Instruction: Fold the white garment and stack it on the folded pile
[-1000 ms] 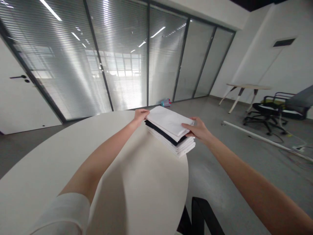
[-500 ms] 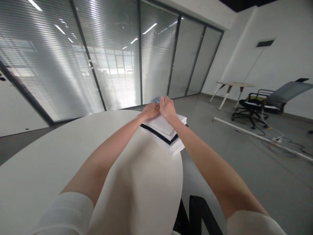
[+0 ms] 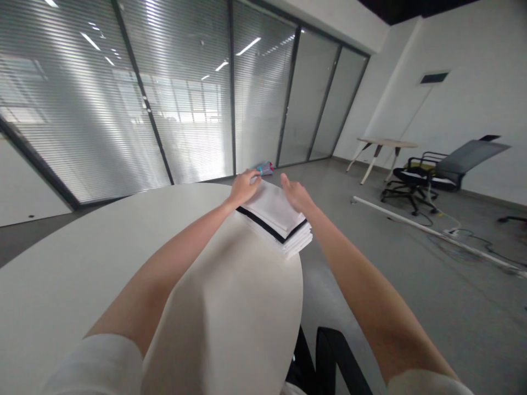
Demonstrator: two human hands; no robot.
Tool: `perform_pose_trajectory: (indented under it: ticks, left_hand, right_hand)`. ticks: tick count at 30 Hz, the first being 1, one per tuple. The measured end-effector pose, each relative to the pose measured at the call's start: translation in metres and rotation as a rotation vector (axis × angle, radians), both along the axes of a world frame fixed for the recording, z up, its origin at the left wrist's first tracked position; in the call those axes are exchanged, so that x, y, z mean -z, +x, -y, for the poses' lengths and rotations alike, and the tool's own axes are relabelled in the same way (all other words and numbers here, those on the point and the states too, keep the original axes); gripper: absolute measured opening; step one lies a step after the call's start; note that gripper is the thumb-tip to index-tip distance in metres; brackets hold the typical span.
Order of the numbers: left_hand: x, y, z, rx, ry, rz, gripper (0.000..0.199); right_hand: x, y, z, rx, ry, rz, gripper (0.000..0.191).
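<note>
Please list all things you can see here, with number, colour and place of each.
round table: one, white, in front of the person
folded cloth stack: one, white with a black layer, on the table's far edge
small object: one, blue and pink, on the floor beyond the table
glass wall with blinds: one, grey, behind the table
side table: one, pale, by the right wall
office chair: one, black and grey, beside the side table
long tube: one, white, on the floor at right
left hand: one, on the stack's far corner
right hand: one, at the stack's far edge
</note>
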State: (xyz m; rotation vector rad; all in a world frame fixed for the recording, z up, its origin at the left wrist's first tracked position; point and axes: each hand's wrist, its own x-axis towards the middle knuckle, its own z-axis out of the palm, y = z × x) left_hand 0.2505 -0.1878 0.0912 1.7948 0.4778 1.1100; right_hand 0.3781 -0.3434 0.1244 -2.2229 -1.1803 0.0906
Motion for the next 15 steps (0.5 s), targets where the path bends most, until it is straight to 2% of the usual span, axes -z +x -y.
perform_pose_trajectory:
  ticks: [2, 3, 5, 7, 9, 11, 13, 15]
  left_hand:
    - [0.007, -0.021, -0.009, -0.173, -0.172, 0.099, 0.026]
    - [0.013, -0.031, -0.014, -0.212, -0.301, 0.114, 0.029]
    - [0.026, -0.047, -0.024, -0.149, -0.593, 0.08, 0.044]
    - [0.038, -0.054, -0.032, 0.029, -0.805, 0.027, 0.059]
    - [0.048, -0.052, -0.035, 0.201, -0.881, 0.03, 0.067]
    - [0.053, -0.045, -0.034, 0.314, -0.902, 0.063, 0.068]
    - [0.056, -0.035, -0.032, 0.369, -0.907, 0.08, 0.066]
    - [0.059, -0.027, -0.031, 0.36, -0.889, 0.083, 0.059]
  right_hand:
    - [0.0, 0.021, 0.018, 0.071, 0.149, -0.138, 0.074]
    - [0.004, 0.03, 0.029, 0.123, 0.23, -0.227, 0.073]
    - [0.024, 0.037, 0.05, 0.242, 0.395, -0.429, 0.073]
    - [0.052, 0.03, 0.068, 0.354, 0.509, -0.562, 0.073]
    - [0.082, 0.013, 0.078, 0.414, 0.543, -0.569, 0.074]
    - [0.106, -0.008, 0.079, 0.416, 0.525, -0.554, 0.076]
    - [0.121, -0.024, 0.074, 0.407, 0.5, -0.509, 0.076]
    - [0.125, -0.034, 0.068, 0.405, 0.478, -0.436, 0.075]
